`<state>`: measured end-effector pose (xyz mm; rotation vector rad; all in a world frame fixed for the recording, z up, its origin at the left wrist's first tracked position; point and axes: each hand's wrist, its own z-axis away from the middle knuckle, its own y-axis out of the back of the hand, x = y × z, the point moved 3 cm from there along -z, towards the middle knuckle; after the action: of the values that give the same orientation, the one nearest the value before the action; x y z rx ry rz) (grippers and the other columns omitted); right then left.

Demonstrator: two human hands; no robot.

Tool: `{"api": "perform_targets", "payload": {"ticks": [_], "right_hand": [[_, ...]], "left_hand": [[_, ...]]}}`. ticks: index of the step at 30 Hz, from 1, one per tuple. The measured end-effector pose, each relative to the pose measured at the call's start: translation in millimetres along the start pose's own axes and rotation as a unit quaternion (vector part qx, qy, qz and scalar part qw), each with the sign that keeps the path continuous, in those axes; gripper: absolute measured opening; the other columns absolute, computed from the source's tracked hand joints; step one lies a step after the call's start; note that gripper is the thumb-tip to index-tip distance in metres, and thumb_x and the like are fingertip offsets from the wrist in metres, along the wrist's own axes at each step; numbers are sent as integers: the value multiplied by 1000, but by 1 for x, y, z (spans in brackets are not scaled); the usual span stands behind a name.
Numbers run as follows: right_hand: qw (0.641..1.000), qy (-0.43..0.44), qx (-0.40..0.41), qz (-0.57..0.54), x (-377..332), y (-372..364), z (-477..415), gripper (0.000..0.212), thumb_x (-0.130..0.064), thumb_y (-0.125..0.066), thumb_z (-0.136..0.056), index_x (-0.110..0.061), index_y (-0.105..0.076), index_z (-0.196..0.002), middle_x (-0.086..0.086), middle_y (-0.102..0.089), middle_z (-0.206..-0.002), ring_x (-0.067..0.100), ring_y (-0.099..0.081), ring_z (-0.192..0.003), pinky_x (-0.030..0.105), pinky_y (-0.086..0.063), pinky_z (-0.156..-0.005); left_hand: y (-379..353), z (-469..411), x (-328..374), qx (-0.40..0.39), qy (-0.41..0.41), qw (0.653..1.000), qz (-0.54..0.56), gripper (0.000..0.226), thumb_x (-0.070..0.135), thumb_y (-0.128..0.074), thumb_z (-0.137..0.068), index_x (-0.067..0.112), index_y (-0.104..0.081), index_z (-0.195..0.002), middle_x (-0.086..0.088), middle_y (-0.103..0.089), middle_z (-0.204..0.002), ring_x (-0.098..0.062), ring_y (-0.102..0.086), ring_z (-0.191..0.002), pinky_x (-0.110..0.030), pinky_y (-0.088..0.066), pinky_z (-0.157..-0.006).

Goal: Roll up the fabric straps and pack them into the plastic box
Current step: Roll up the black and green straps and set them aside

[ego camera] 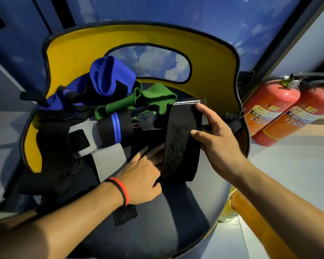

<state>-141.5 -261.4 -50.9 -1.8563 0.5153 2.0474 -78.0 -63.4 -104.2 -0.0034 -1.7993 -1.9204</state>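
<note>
Fabric straps (116, 126) were heaped on the chair seat (176, 212), toward its back and left edge. Near the right edge, a wide black strap (181, 144) was gripped by the right hand (219, 141), thumb laid across its front. The left hand (144, 176) was rested flat, with straight fingers touching the strap's left side.

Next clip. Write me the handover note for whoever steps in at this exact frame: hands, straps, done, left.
The right hand grips the right edge of a wide black strap, thumb on its front. The left hand lies flat, fingers straight against the strap's lower left edge. That strap is spread out, not rolled. A blue strap, a green strap and others lie loose in a pile on the chair seat. No plastic box can be made out. Done: nothing visibly packed. Left: roll this strap, then the rest, and pack them.
</note>
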Motion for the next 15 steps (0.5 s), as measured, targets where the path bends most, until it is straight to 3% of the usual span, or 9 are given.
{"api": "perform_targets", "payload": {"ticks": [1,2,4,6,8,10,11,13,15], "right_hand": [[1000,3,0,16,1,1,-1,69,-4,-65,-86,-51,-55,-136,-17,-47,-152,17,-48,-140,51,-42,-114],[1000,4,0,30,2,3,-2,72,0,-64,-87,-51,-54,-137,-18,-46,-152,17,-48,-139,50,-43,-114],[998,-2,5,70,7,5,-3,79,11,-59,-88,-46,-52,-142,-17,-45,-152,19,-51,-136,43,-48,-110],[992,-10,7,126,13,7,-3,81,20,-54,-85,-31,-48,-147,-14,-41,-153,20,-49,-137,31,-51,-106],[978,-14,-7,206,20,9,-4,81,22,-54,-83,-20,-43,-151,-8,-33,-157,19,-37,-145,36,-44,-114],[959,-30,-32,278,24,10,-4,80,19,-56,-84,-15,-39,-154,-4,-29,-159,15,-28,-148,36,-32,-122],[951,-36,-39,305,25,11,-4,79,17,-57,-84,-14,-37,-154,-2,-28,-160,14,-26,-148,31,-28,-123],[939,-34,-50,339,26,11,-4,79,15,-58,-83,-13,-36,-154,-1,-29,-159,14,-27,-147,23,-27,-119],[929,-25,-54,366,28,11,-5,78,13,-59,-83,-11,-36,-154,0,-30,-158,16,-29,-145,19,-28,-113]], "left_hand": [[-1,0,-1,-39,2,999,-24,38,47,-51,-93,16,-70,-104,3,-33,-158,-6,-2,-150,-44,-4,-125],[-1,1,-2,-67,5,997,-40,45,56,-49,-93,16,-70,-97,1,-44,-150,-10,-15,-149,-43,-2,-124],[1,1,-2,-88,2,995,-45,52,66,-46,-93,20,-69,-99,0,-57,-128,-16,-37,-135,-42,0,-124],[4,0,1,-58,-14,998,8,48,61,-43,-98,23,-72,-100,4,-56,-129,-13,-27,-145,-39,6,-125],[7,1,5,-58,-10,994,96,40,58,-41,-99,31,-66,-84,9,-58,-126,-8,-15,-151,-34,6,-125],[7,4,5,-85,15,981,176,45,63,-37,-97,30,-61,-78,11,-62,-116,-4,-29,-145,-31,-8,-125],[10,5,5,-88,32,976,199,50,67,-34,-96,27,-61,-79,10,-62,-108,-4,-43,-132,-32,-23,-121],[17,8,6,-78,75,973,204,50,65,-33,-96,24,-48,-71,8,-54,-86,-7,-51,-94,-34,-45,-89],[21,10,10,-69,107,975,181,48,59,-33,-100,23,-33,-68,6,-43,-72,-7,-41,-79,-30,-37,-69]]}}
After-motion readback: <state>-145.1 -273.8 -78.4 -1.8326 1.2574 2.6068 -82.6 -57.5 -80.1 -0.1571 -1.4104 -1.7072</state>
